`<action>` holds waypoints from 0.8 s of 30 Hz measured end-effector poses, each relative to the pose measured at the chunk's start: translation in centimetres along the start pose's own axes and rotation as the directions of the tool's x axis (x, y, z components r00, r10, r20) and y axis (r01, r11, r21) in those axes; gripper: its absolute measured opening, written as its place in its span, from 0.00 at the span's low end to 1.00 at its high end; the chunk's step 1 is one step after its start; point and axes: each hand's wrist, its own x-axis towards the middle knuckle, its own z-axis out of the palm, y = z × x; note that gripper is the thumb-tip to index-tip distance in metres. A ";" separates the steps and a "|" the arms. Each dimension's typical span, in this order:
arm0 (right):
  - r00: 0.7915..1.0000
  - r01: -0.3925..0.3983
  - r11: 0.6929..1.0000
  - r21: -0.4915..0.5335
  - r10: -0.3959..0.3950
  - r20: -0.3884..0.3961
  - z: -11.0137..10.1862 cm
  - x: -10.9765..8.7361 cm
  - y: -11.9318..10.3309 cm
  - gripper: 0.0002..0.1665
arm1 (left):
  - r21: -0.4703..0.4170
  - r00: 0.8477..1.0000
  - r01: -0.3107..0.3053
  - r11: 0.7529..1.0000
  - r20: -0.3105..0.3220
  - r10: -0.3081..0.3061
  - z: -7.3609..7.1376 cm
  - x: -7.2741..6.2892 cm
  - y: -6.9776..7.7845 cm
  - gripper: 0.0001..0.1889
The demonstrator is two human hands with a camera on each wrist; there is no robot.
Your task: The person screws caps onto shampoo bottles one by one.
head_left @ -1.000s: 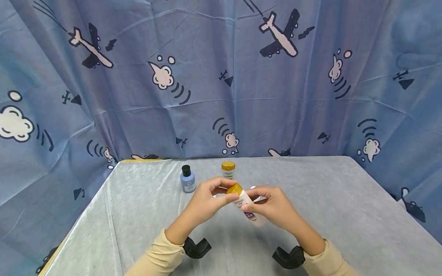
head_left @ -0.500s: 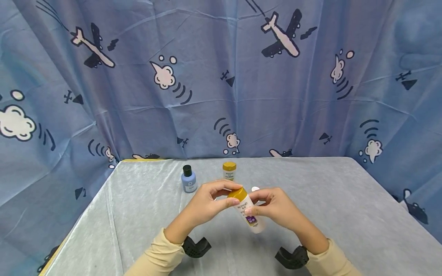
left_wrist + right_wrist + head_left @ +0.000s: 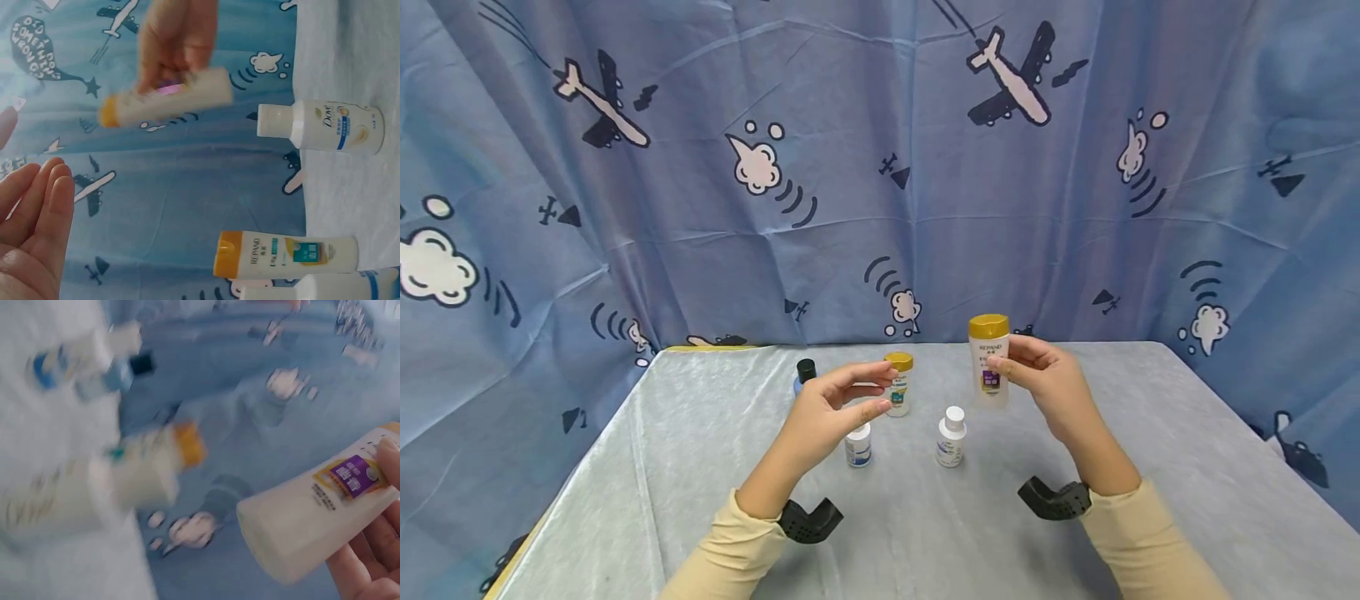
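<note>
My right hand (image 3: 1052,387) pinches a white toiletry bottle (image 3: 989,367) with a gold cap and a purple label, upright and raised over the table's right half. In the right wrist view its purple label (image 3: 350,478) faces the camera. My left hand (image 3: 827,417) is in the air with nothing in it, thumb and fingers apart. Its fingertips overlap a second gold-capped bottle (image 3: 898,396) with a teal label in the head view; the left wrist view shows fingers (image 3: 53,200) well apart from that bottle. A white Dove bottle (image 3: 951,440) stands between the hands.
Below my left hand stands a white bottle with a blue label (image 3: 858,447). Behind that hand, a blue bottle with a black cap (image 3: 806,372) is partly hidden. A pale cloth covers the table (image 3: 700,500); a blue patterned curtain (image 3: 850,167) hangs behind it.
My left hand has let go of the gold cap. My right hand has carried the purple-label bottle up and to the right and turned it upright, uncovering the Dove bottle.
</note>
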 end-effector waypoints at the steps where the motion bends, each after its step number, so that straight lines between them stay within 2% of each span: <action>1: 1.000 -0.020 1.000 -0.006 0.020 0.001 -0.2 0.6 0.5 0.31 | 0.000 1.000 0.005 1.000 0.003 -0.005 0.0 0.0 -0.1 0.22; 4: 0.995 -0.098 0.995 0.005 0.097 0.037 -0.5 2.1 2.3 0.35 | 0.004 1.000 0.013 1.000 0.025 -0.013 0.0 0.1 -0.4 0.22; 8: 0.984 -0.162 0.986 0.031 0.160 0.076 -0.2 3.3 4.5 0.34 | -0.004 0.999 -0.001 1.000 0.043 0.001 0.3 0.2 -0.6 0.21; 17: 0.979 -0.194 0.975 0.103 0.187 0.075 -0.4 4.4 7.9 0.24 | -0.011 0.999 -0.006 1.000 0.045 0.006 0.8 0.6 -0.5 0.21; 24: 0.971 -0.224 0.971 0.087 0.215 0.106 -0.3 4.2 9.6 0.28 | 0.005 1.000 0.021 1.000 -0.007 -0.021 0.4 0.6 -0.6 0.21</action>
